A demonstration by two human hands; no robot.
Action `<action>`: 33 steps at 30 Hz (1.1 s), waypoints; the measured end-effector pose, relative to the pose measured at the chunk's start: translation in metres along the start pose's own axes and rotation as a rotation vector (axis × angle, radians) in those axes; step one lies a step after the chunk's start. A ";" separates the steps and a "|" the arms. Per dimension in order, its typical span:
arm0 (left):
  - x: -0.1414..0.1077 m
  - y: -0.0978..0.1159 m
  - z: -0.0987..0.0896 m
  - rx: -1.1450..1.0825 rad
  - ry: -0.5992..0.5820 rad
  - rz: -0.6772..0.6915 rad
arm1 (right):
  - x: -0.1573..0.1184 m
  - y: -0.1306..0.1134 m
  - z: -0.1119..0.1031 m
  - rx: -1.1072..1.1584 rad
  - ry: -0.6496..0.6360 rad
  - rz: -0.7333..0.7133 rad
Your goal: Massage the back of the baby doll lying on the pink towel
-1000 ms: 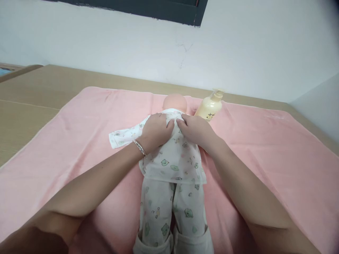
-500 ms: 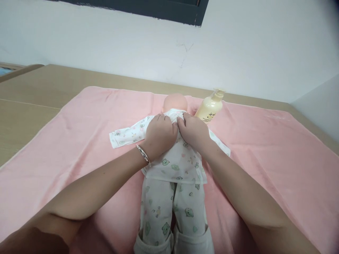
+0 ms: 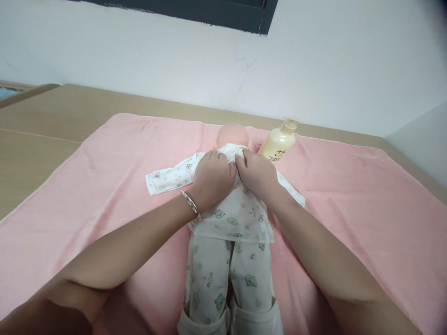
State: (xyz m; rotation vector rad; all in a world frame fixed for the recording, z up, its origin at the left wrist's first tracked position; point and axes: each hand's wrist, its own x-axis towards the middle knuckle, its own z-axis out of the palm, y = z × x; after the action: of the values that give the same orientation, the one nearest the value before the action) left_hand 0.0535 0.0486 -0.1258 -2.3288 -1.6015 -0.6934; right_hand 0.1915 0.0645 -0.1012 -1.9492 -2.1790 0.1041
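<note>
A baby doll (image 3: 233, 134) lies on its back with its legs toward me; only the top of its head shows above the collar. It wears a white printed shirt (image 3: 234, 221) and matching trousers (image 3: 211, 279) with turned-up cuffs. My left hand (image 3: 213, 179) is closed on the shirt's upper front, just left of the neckline. Close beside it, my right hand (image 3: 257, 177) pinches the cloth on the other side of the neckline. The collar is bunched up between both hands. What the fingertips grip underneath is hidden.
A pale yellow pump bottle (image 3: 278, 144) lies tilted to the right of the doll's head. Under everything spreads a pink blanket (image 3: 115, 186) on a wooden table (image 3: 38, 121). A white wall (image 3: 174, 60) with a dark frame (image 3: 223, 14) rises behind.
Both hands keep their hold on the shirt's neckline with hardly any movement. The whole view has shifted very slightly.
</note>
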 end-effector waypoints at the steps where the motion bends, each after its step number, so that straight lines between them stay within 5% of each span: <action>1: 0.000 0.000 0.000 -0.003 0.003 -0.002 | 0.000 0.000 0.000 -0.001 0.004 -0.002; 21: 0.002 0.002 -0.003 -0.043 -0.059 -0.052 | 0.001 0.000 0.000 -0.016 0.003 -0.014; 28: 0.015 -0.014 0.000 -0.306 -0.202 -0.182 | -0.023 -0.012 -0.005 -0.220 0.067 -0.101; 33: 0.016 -0.015 0.003 -0.483 -0.149 -0.297 | -0.040 -0.016 -0.018 -0.270 0.050 -0.167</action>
State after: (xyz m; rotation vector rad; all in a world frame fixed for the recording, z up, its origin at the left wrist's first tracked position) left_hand 0.0445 0.0685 -0.1213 -2.5341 -2.0652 -1.1008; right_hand 0.1838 0.0219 -0.0853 -1.8638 -2.4166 -0.2764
